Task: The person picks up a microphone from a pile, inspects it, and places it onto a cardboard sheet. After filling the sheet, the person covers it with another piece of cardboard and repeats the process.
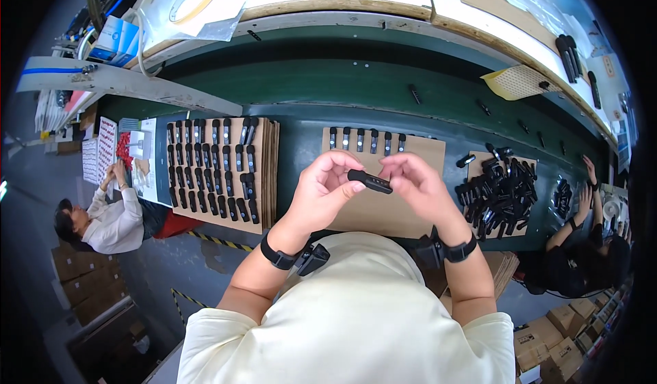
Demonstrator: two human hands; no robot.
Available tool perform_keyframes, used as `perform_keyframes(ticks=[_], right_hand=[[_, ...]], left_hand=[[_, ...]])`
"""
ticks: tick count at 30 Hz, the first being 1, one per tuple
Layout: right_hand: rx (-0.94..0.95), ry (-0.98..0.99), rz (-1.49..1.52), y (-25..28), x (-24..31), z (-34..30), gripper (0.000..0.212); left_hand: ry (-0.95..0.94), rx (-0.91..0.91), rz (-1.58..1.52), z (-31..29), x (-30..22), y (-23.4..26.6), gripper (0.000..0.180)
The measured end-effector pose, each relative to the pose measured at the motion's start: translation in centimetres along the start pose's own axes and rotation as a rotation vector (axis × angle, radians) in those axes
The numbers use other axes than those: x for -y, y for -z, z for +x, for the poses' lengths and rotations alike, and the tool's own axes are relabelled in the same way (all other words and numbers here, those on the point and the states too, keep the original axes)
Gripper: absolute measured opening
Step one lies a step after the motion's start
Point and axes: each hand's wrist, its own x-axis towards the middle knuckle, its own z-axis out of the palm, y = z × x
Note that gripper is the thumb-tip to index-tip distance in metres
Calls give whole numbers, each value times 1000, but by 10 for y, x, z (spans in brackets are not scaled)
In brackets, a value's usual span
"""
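Note:
Above a brown cardboard sheet [369,209], my left hand [327,186] pinches a small black microphone [369,180] by its rounded, foam-like end. The fingers of my right hand [419,187] are curled in at the other end, with the thumb against it. Small marks show along the microphone's upper face. Beyond my hands, a row of similar microphones [361,140] stands along the sheet's far edge, some partly hidden behind my fingers. Both wrists wear black bands with a dark device attached.
To the left, a cardboard stack [270,172] carries rows of microphones [217,155]. A heaped pile of microphones [499,196] lies at right. A green conveyor belt [308,76] with scattered pieces runs beyond. One person [113,220] works at far left, another [582,261] at far right.

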Motion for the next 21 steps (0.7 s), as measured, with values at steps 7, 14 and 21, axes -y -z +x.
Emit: perform_keyframes(ticks=[7, 14, 21], right_hand=[[-103, 296, -373, -16, 41, -37, 27], [-117, 548, -532, -21, 53, -50, 33], [-109, 595, -550, -27, 60, -57, 32]], left_hand=[[-180, 74, 426, -10, -31, -24, 33], [-389, 174, 792, -16, -48, -30, 35], [-481, 209, 751, -20, -52, -34, 33]])
